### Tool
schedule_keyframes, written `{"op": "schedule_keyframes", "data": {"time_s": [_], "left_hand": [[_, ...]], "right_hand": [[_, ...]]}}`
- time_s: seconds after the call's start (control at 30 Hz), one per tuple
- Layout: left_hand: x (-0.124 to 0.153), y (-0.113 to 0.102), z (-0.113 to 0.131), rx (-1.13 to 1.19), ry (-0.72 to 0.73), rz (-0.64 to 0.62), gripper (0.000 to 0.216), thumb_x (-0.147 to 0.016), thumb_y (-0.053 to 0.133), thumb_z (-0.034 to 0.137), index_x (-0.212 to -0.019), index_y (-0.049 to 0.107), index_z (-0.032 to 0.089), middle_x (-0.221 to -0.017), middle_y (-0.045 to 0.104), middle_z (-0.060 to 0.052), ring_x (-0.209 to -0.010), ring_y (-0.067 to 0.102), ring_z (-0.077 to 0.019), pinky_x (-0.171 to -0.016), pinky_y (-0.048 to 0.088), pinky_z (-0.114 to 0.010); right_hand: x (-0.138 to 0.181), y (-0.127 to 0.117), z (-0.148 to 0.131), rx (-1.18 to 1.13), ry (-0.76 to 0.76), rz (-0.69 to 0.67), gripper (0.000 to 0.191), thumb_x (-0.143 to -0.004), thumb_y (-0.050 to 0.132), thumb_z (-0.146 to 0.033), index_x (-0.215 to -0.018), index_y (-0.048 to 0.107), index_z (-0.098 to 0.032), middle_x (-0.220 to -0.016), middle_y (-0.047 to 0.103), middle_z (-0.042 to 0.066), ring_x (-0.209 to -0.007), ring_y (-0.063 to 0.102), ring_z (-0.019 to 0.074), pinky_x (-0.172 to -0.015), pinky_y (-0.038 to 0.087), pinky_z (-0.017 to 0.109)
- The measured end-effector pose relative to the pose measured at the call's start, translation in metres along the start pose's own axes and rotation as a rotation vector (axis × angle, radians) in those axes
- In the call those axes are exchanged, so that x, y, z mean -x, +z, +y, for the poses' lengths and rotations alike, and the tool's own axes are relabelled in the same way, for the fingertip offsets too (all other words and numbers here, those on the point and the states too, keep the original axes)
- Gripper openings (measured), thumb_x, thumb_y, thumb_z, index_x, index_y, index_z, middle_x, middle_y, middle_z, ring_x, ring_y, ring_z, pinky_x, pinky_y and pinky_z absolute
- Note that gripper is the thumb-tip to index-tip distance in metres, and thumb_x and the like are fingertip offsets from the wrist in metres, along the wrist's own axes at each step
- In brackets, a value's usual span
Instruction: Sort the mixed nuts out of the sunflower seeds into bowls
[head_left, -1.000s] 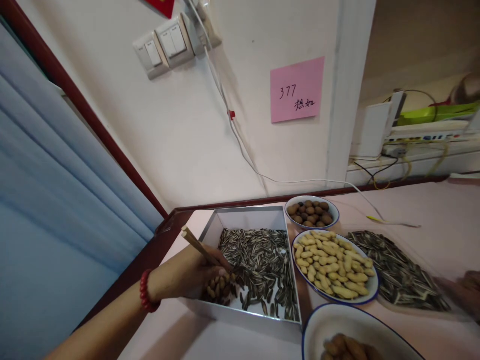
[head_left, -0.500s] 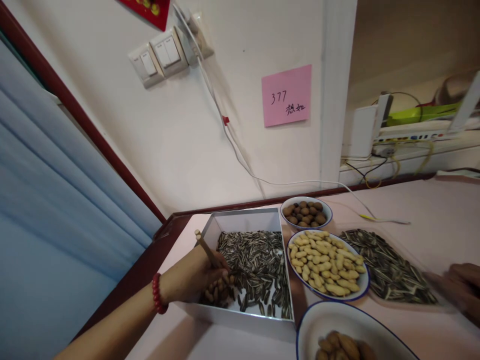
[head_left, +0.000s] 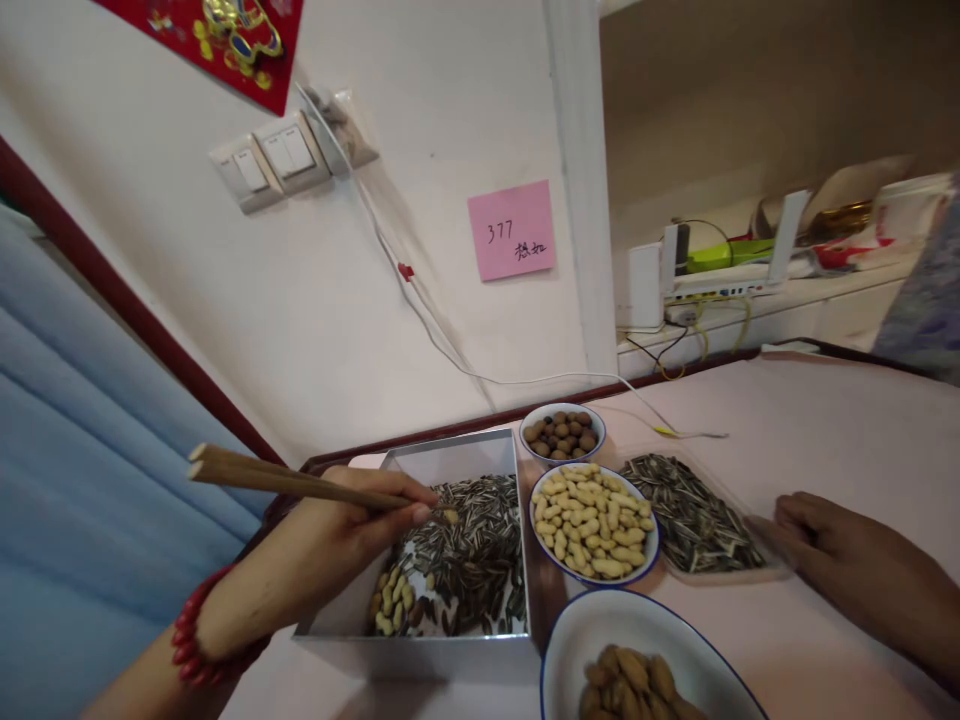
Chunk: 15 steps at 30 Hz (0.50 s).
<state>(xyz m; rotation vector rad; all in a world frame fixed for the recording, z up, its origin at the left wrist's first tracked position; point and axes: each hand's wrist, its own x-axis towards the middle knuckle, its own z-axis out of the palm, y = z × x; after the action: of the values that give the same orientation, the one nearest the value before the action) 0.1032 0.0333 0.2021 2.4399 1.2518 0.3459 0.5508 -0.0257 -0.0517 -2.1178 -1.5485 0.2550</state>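
My left hand, with red beads at the wrist, is closed around a pair of wooden chopsticks. It hovers over a white box of striped sunflower seeds. Several peanuts lie in the box's near left corner. By the chopstick tips is a small tan piece; whether they grip it I cannot tell. On the right, my right hand rests on the table with its fingers curled in and its thumb by the edge of a clear tray of larger striped seeds. Nothing shows in it.
Right of the box stand a bowl of round brown nuts, an oval bowl of peanuts and a bowl of long brown nuts. A white cable trails onto the table. A blue curtain hangs at the left.
My left hand has lifted from the peanuts in the box's near corner, and its chopsticks have swung nearly level. The view has shifted right, showing more of my right hand.
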Motion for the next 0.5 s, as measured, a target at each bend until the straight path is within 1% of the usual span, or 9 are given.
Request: {"op": "schedule_keyframes", "data": {"time_s": [0.07,0.17,0.23,0.27,0.37,0.5], "left_hand": [[-0.013,0.003,0.02,0.063,0.046,0.024,0.022,-0.092,0.062,0.037,-0.099,0.078,0.023,-0.093,0.078,-0.003,-0.084,0.07,-0.0186,-0.074,0.055,-0.025],[-0.037,0.017,0.045,0.172,0.093,0.057,0.022,-0.09,0.064,0.036,-0.097,0.078,0.02,-0.092,0.078,-0.004,-0.083,0.07,-0.0187,-0.072,0.055,-0.026],[-0.056,0.031,0.056,0.261,0.1,0.044,0.022,-0.089,0.065,0.034,-0.098,0.077,0.018,-0.093,0.078,-0.005,-0.085,0.07,-0.0191,-0.075,0.055,-0.027],[-0.065,0.039,0.06,0.312,0.113,0.044,0.022,-0.088,0.065,0.034,-0.098,0.076,0.018,-0.092,0.078,-0.005,-0.086,0.069,-0.0191,-0.076,0.055,-0.027],[-0.092,0.064,0.07,0.416,0.142,-0.023,0.021,-0.086,0.066,0.031,-0.094,0.075,0.014,-0.091,0.077,-0.008,-0.087,0.069,-0.0207,-0.078,0.055,-0.03],[-0.114,0.087,0.076,0.379,0.169,-0.093,0.018,-0.084,0.066,0.026,-0.091,0.076,0.013,-0.088,0.076,-0.009,-0.085,0.068,-0.0218,-0.076,0.055,-0.033]], "right_hand": [[0.0,-0.001,-0.002,-0.001,0.018,-0.053,0.046,-0.087,0.037,-0.062,-0.061,0.046,-0.026,-0.065,0.056,0.002,-0.063,0.056,0.0206,-0.061,0.037,0.035],[0.001,-0.001,-0.003,-0.006,0.01,-0.03,0.044,-0.089,0.037,-0.059,-0.062,0.046,-0.025,-0.068,0.057,0.002,-0.066,0.056,0.0208,-0.062,0.035,0.035],[0.001,0.0,-0.004,-0.01,0.001,-0.023,0.044,-0.091,0.036,-0.056,-0.062,0.046,-0.025,-0.07,0.057,0.002,-0.067,0.056,0.0201,-0.062,0.035,0.034],[0.001,0.0,-0.004,-0.009,0.003,-0.021,0.043,-0.091,0.035,-0.056,-0.063,0.045,-0.024,-0.07,0.057,0.002,-0.067,0.055,0.0197,-0.062,0.034,0.034],[0.001,-0.001,-0.006,-0.012,-0.002,-0.025,0.044,-0.091,0.035,-0.058,-0.064,0.042,-0.024,-0.069,0.055,0.0,-0.065,0.054,0.0182,-0.061,0.033,0.033],[0.0,-0.002,-0.007,-0.02,-0.001,-0.032,0.043,-0.088,0.039,-0.059,-0.065,0.041,-0.024,-0.069,0.055,0.0,-0.066,0.053,0.0176,-0.061,0.032,0.032]]}}
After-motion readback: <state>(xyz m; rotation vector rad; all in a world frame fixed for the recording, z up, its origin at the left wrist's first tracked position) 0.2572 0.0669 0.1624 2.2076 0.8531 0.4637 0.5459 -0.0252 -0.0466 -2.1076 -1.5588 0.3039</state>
